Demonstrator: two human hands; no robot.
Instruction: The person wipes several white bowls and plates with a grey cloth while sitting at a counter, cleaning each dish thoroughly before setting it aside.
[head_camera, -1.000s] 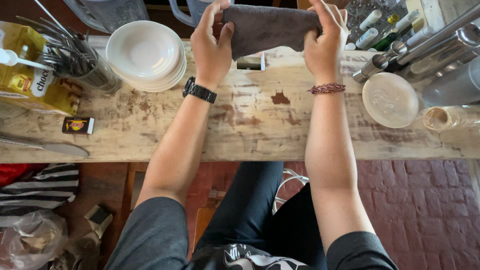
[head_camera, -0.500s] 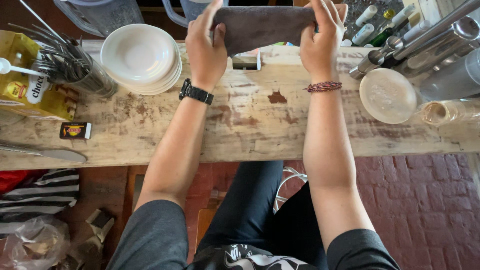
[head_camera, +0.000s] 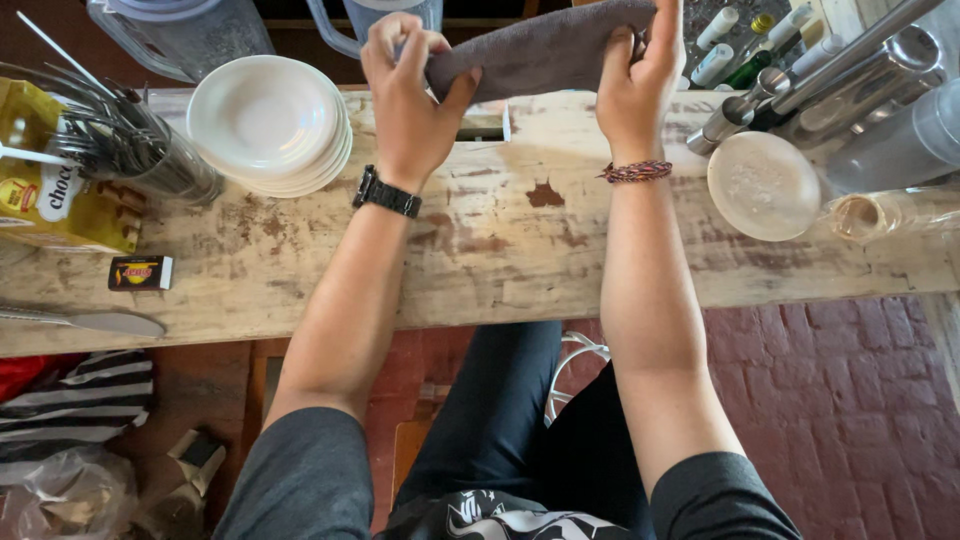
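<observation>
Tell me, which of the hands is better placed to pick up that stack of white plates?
Probably the left hand. It grips the near end of the grey cloth right beside the stack of white plates. The right hand holds the cloth's other end, farther off, nearer the round lid.

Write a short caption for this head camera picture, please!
Both hands, left hand and right hand, grip a grey cloth above a worn wooden counter.

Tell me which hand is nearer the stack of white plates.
Left. The left hand grips the grey cloth just right of the stack of white plates; the right hand holds the cloth's other end, farther right.
</observation>
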